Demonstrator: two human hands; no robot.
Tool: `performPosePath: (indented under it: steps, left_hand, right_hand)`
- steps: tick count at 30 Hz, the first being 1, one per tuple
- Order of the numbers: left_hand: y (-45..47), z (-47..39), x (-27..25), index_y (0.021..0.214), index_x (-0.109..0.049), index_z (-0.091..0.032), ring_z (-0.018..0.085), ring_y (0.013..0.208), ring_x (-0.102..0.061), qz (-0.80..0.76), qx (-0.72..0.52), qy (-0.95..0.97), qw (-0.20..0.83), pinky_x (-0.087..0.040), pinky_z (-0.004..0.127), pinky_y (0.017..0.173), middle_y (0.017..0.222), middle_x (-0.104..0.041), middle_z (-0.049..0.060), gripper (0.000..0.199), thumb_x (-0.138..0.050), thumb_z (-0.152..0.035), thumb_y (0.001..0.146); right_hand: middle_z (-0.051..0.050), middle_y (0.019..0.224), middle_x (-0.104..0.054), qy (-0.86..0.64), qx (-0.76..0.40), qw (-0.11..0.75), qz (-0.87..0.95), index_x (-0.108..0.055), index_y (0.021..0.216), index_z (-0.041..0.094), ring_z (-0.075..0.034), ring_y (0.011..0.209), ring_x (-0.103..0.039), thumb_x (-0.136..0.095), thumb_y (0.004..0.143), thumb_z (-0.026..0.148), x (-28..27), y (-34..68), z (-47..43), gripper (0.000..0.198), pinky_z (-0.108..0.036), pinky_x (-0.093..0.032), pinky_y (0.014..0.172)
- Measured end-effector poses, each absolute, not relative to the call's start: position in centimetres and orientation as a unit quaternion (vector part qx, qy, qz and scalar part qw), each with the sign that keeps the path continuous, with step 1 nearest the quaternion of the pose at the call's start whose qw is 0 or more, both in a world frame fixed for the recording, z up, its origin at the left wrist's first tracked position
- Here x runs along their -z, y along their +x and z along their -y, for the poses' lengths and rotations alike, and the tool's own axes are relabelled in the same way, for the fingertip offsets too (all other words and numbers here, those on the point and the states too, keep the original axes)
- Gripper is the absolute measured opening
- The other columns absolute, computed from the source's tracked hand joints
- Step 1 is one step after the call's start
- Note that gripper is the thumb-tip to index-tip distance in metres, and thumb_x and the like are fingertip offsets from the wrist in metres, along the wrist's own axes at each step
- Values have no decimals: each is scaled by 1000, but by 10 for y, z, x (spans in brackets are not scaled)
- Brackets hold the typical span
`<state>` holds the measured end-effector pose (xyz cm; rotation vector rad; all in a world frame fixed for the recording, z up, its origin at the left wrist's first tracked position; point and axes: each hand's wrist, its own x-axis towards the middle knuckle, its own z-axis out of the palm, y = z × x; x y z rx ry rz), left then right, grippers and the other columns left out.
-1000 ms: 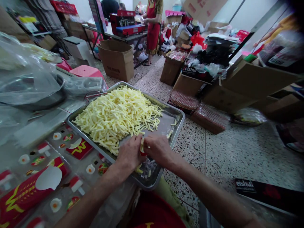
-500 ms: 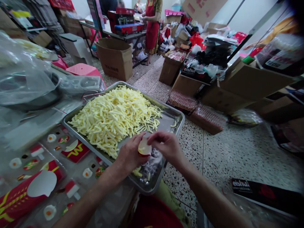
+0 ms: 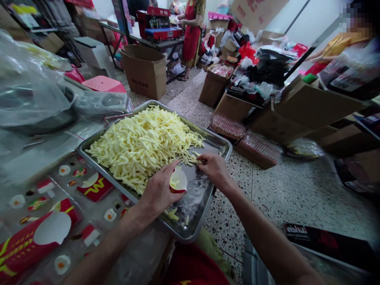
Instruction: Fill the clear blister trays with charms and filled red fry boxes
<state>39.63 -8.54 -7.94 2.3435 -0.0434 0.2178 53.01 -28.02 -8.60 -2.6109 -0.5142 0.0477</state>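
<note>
My left hand (image 3: 158,190) is wrapped round a small red fries carton (image 3: 179,180) with a white inside. A few pale yellow pieces show in its mouth. My right hand (image 3: 214,170) pinches at a pale yellow fry-shaped stick (image 3: 195,154) by the right edge of a large heap of sticks (image 3: 145,142); its fingertips partly hide what they grip. The heap fills the far and left part of a metal tray (image 3: 208,215). White powder and a few loose sticks lie in the tray's near corner, below the carton.
Flat red cartons (image 3: 95,188) and a stack of nested ones (image 3: 32,245) lie on the patterned table cover at left. A plastic-covered metal bowl (image 3: 38,107) stands behind them. Cardboard boxes (image 3: 144,73) crowd the speckled floor. Two other people stand farther off.
My right hand has moved from the carton's mouth away to the heap's right edge. The carton, still in my left hand, has tilted so that pieces inside show.
</note>
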Motion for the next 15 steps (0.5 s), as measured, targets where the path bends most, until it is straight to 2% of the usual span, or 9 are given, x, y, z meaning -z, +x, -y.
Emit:
performPosePath:
  steps: [3,6,11,13,15]
  left_hand:
    - [397,86,77,145,-44,-17,24,131,-55,21,-82,921,380,-43,38,113,144,-56,11,83,-78,-19,69]
    - [398,85,73,144,-45,-18,25,130,-56,15,-79,924,373,-43,39,112,143,-57,11,82,-80,-21,69]
    - [399,84,70,145,-44,-19,26,128,-57,8,-76,930,361,-45,40,110,142,-58,11,82,-80,-26,71]
    - [400,86,71,145,-44,-17,26,128,-57,5,-68,933,354,-46,39,109,142,-58,11,82,-79,-26,71]
    - [401,89,72,144,-45,-17,26,127,-58,0,-47,938,344,-47,39,108,141,-59,12,83,-79,-25,69]
  right_hand:
    - [-4,81,-76,-953,-11,234,190,-79,103,20,-19,72,-66,-72,76,17,77,527,280,28,-29,-46,69]
    - [-8,91,-76,-952,17,193,237,-79,105,18,-21,83,-67,-71,83,25,78,526,274,24,-31,-47,77]
    - [-11,94,-76,-957,-14,104,269,-78,96,17,-23,92,-67,-66,82,16,90,527,264,18,-29,-44,78]
    - [-10,92,-76,-961,-19,113,253,-78,95,18,-22,89,-68,-66,80,16,94,528,264,19,-29,-44,75]
    - [-8,87,-76,-962,-14,160,222,-77,96,18,-21,83,-68,-68,77,16,95,529,266,21,-29,-44,73]
